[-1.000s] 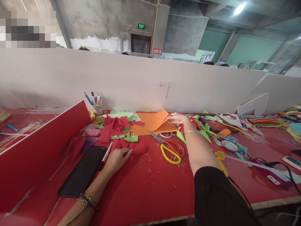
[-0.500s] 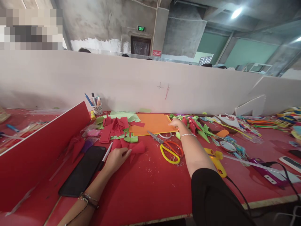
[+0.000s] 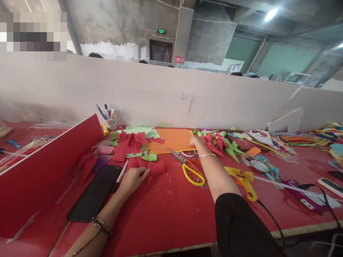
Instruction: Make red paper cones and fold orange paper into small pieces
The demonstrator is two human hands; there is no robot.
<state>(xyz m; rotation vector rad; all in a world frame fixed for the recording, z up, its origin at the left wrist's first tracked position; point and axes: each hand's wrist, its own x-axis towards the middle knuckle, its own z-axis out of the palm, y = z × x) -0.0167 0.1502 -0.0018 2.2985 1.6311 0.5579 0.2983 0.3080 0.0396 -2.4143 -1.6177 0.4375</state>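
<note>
My left hand (image 3: 135,180) lies over several red paper pieces (image 3: 157,167) on the table, its thumb and fingers pinched together on the red paper. At the right edge of a stack of orange paper (image 3: 171,140) is my right hand (image 3: 197,142); its fingers are curled together on the sheets, the fingertips partly hidden. Scissors (image 3: 191,169) with one yellow and one orange handle lie open between my hands, blades toward the orange paper. Near my left hand are a white marker (image 3: 122,173) and a black phone (image 3: 93,194).
Red paper flowers (image 3: 214,142) with green leaves lie right of my right hand. A yellow glue gun (image 3: 243,180) with a cord sits beside my right forearm, a purple power strip (image 3: 308,196) farther right. A red board (image 3: 50,167) stands at left, a pen cup (image 3: 110,123) behind.
My right hand and forearm have shifted slightly left along the edge of the orange paper, uncovering more of the glue gun. My left hand stays on the red paper.
</note>
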